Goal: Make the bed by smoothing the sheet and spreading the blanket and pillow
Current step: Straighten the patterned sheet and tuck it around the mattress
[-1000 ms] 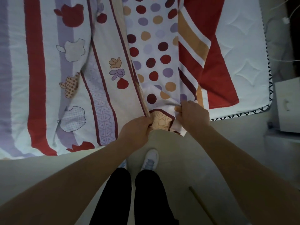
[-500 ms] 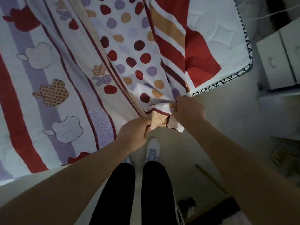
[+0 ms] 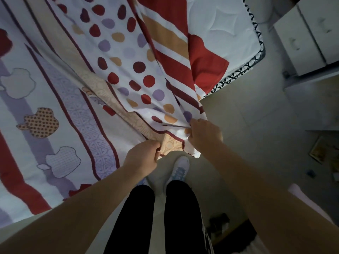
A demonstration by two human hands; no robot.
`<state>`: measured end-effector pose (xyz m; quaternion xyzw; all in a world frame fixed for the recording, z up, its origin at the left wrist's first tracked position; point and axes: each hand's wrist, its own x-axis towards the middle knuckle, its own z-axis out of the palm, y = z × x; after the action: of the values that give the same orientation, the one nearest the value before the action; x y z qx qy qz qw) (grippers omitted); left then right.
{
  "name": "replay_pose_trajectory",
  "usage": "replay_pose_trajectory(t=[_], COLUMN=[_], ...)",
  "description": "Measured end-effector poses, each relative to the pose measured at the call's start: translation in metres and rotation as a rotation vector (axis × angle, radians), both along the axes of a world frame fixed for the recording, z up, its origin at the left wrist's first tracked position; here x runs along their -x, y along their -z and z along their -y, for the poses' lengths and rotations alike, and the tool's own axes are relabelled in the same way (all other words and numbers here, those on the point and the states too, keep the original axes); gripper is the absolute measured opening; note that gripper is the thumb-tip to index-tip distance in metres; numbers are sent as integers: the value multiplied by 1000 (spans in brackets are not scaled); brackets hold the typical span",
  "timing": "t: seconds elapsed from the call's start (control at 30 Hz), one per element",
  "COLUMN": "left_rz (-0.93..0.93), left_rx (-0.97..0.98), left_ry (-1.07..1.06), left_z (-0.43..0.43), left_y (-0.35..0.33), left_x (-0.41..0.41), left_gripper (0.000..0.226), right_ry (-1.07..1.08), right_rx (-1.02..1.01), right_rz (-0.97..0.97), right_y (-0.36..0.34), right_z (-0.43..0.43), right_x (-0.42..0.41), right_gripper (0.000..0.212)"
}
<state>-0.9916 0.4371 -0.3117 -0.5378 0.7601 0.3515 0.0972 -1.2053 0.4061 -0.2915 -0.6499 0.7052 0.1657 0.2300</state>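
both fists clamp the blanket (image 3: 128, 61) by its bunched hem at 6 o'clock, left hand (image 3: 141, 156) beside right hand (image 3: 203, 136); i judge spreading underway, next drawing it over bare mattress (image 3: 229, 33) at 1 o'clock.

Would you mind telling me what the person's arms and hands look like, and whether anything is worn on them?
The left forearm and right forearm are bare, with no sleeve over them. The left hand and right hand wear no gloves, and no watch, bracelet or ring shows.
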Motion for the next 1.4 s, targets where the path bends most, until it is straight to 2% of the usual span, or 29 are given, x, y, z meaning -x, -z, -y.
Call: replay_pose_trajectory(t=[0.07,0.13,0.3,0.63,0.83,1.03,1.4], left_rz=[7,-11,-13,-50,-89,-108,-112], left_rx=[26,47,116,227,233,214,172], left_ry=[0,-27,-48,-109,-133,-192,-350], left_z=[3,9,44,149,196,238,302], left_y=[3,4,-6,-36,-34,-21,-1], left_x=[3,8,39,115,142,136,108], left_gripper=[15,17,20,10,10,9,13], right_ry=[-15,-38,32,54,45,16,-51], right_rx=[-40,-54,1,94,124,180,140], right_rz=[40,73,140,130,144,117,142], right_y=[3,5,4,-24,-23,-5,-8], right_z=[1,5,38,122,171,211,299], right_x=[5,8,28,100,104,97,87], right_gripper=[23,31,27,28,25,24,20])
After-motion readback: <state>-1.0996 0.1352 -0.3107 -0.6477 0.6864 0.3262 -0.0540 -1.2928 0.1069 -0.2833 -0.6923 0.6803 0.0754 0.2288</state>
